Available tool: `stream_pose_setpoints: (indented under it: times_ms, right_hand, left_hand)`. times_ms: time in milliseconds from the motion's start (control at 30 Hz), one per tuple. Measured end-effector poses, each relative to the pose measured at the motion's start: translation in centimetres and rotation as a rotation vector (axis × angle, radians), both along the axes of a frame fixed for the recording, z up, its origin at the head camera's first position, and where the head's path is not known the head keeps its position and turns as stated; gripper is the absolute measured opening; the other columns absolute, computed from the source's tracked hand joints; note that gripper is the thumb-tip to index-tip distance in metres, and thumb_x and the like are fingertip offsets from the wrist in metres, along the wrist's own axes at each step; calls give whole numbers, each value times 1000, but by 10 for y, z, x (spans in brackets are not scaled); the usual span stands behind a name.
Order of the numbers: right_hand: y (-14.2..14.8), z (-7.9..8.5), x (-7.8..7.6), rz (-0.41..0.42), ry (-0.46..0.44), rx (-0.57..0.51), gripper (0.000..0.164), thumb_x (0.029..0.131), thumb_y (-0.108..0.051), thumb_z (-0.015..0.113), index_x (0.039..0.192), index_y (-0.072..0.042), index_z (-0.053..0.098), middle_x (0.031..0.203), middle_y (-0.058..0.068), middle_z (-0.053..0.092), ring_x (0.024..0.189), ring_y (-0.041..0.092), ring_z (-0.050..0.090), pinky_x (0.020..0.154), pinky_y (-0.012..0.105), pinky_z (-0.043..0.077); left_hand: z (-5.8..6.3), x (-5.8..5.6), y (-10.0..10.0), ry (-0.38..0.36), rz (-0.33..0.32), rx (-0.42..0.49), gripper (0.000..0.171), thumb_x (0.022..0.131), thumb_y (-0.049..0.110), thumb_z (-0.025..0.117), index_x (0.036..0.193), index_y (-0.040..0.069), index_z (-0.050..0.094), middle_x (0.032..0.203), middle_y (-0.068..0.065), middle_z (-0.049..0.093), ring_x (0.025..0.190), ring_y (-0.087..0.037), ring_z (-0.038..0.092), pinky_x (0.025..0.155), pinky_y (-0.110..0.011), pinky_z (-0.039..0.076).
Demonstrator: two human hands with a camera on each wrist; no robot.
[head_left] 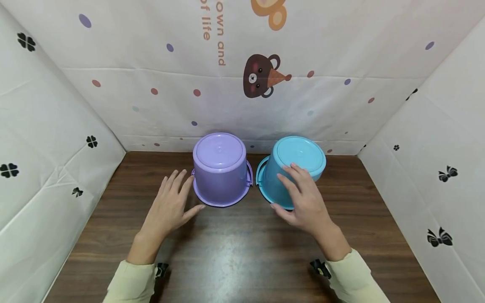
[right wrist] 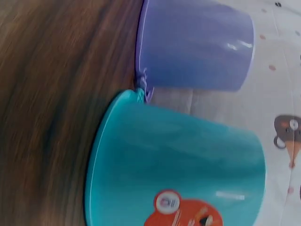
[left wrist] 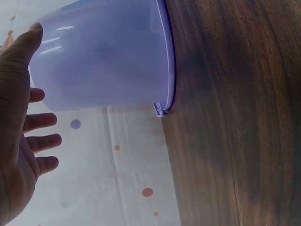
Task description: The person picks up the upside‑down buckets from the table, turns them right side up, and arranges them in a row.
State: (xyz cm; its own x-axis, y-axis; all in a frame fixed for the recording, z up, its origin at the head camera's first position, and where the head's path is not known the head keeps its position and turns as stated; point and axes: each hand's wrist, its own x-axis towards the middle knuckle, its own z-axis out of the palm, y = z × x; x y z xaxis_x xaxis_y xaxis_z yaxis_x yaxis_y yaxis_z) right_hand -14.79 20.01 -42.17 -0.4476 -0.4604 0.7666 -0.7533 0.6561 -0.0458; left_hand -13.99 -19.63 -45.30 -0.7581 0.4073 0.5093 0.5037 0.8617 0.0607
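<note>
Two plastic buckets stand upside down side by side, a purple bucket (head_left: 219,176) and a turquoise bucket (head_left: 280,181). My left hand (head_left: 168,206) is at the left side of the purple one, fingers spread and holding nothing. In the left wrist view that hand (left wrist: 16,127) stands apart from the bucket wall, thumb raised. My right hand (head_left: 303,202) reaches over the front right of the turquoise bucket with relaxed, spread fingers. Whether its fingertips touch the bucket cannot be told. The right wrist view shows an orange-red sticker (right wrist: 188,209) on the turquoise wall, but not the hand.
Both buckets rest on a dark wooden table (head_left: 227,261), close to its back edge. Behind them hangs a white printed cloth (head_left: 151,118) with dots and bear faces. White cloth side walls (head_left: 424,176) flank the table. The bucket handles lie low around the rims.
</note>
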Motion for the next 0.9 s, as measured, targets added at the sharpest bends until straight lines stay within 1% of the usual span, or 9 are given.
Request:
stream_pose_setpoints:
  times_ms: [100,167,267,300,400,567,667,800,900]
  right_hand:
    - [-10,-1,-3,52,-19,-4,70,96,-59,60,134,0,64,146,22,56,136,47,51,110,66,42]
    - [-17,-3,-6,84,-39,-5,70,96,-58,61,134,0,63,147,23,55,136,48,50,116,61,40]
    - [-25,-8,-11,129,-72,-5,69,97,-56,62,135,1,62,147,24,53,140,46,47,123,52,35]
    - [-27,-10,-12,135,-84,2,69,97,-56,61,136,0,61,147,24,52,141,45,46,124,50,34]
    - [-33,-17,-15,153,-120,20,67,98,-55,61,137,0,60,148,25,51,143,44,44,123,49,36]
    - [-40,-28,-17,138,-238,64,65,98,-53,60,140,-3,57,155,20,44,146,41,41,117,53,42]
    - [-44,-34,-17,110,-313,72,63,97,-49,65,141,-4,56,158,17,41,147,37,39,114,53,45]
    - [-48,-40,-19,72,-388,75,62,93,-40,75,140,-5,55,159,15,40,146,34,41,111,52,48]
    - [-51,-44,-21,47,-427,67,61,90,-34,79,139,-5,56,157,16,43,143,33,45,109,51,50]
  left_hand:
    - [0,-1,0,7,-8,-1,94,95,78,42,141,-3,54,149,-31,49,141,-52,44,113,-71,37]
    - [-1,-3,0,3,-10,4,91,92,74,53,139,-3,55,150,-31,49,141,-52,45,113,-70,37]
    - [-2,-5,0,-16,-9,14,86,85,65,70,136,-3,57,150,-30,49,140,-51,46,112,-70,38]
    - [-3,-5,0,-27,-8,18,85,83,62,74,135,-3,57,150,-30,49,140,-51,46,112,-71,39]
    - [-5,-8,-1,-67,2,20,83,80,59,78,132,-4,59,151,-30,49,142,-50,45,111,-71,39]
    - [-9,-12,-4,-159,38,9,85,81,61,78,132,-5,59,152,-29,47,145,-50,41,114,-71,36]
    - [-11,-15,-4,-202,54,1,87,82,63,77,134,-5,58,154,-29,46,146,-50,39,116,-70,34]
    - [-13,-20,-5,-228,65,4,87,81,63,78,134,-4,58,153,-29,47,146,-50,40,116,-70,33]
    - [-16,-23,-6,-230,69,5,89,78,61,82,133,-5,59,151,-30,49,144,-51,42,114,-71,36]
